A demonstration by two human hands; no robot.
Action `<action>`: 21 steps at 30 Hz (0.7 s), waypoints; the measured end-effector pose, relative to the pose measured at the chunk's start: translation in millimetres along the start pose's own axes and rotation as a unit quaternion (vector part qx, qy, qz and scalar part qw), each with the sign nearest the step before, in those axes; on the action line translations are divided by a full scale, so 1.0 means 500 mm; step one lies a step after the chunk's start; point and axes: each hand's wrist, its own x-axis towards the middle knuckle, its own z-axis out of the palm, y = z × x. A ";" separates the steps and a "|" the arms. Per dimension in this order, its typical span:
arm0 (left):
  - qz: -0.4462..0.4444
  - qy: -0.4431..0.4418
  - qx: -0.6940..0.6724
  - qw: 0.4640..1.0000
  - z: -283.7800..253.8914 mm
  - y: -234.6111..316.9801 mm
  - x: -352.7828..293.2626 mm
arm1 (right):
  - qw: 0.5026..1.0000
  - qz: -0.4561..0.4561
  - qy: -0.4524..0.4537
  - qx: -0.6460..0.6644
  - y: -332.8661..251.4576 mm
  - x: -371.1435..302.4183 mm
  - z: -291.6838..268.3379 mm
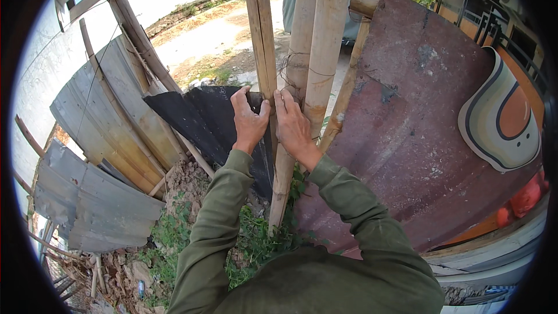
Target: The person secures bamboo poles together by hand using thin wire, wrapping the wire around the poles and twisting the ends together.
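Observation:
My left hand (249, 119) grips the top edge of a black corrugated sheet (200, 119) that leans against upright bamboo poles (308, 52). The thumb presses toward a thinner split pole (263, 40). My right hand (292, 125) lies flat against the bamboo poles just right of the left hand, fingers pointing up near thin wire (290, 72) wound round the poles. Both sleeves are olive green.
A large rust-red metal sheet (407, 134) stands to the right, with a striped curved panel (500, 119) beyond it. Grey corrugated sheets (99, 134) and a slanted pole (139, 35) lean at left. Weeds, soil and rubble (174, 238) lie below.

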 end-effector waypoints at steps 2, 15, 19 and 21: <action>0.006 0.001 0.010 1.000 0.001 0.001 0.002 | 1.000 0.014 -0.004 0.000 -0.001 0.002 0.001; -0.007 -0.005 -0.024 1.000 -0.003 0.007 -0.003 | 0.997 0.005 -0.009 -0.072 -0.005 0.012 -0.012; -0.023 -0.007 -0.015 1.000 -0.008 0.001 -0.004 | 0.995 -0.009 -0.019 -0.098 -0.010 0.019 -0.014; -0.011 0.002 -0.015 1.000 -0.007 -0.001 -0.003 | 0.993 -0.007 -0.037 -0.109 -0.008 0.026 -0.010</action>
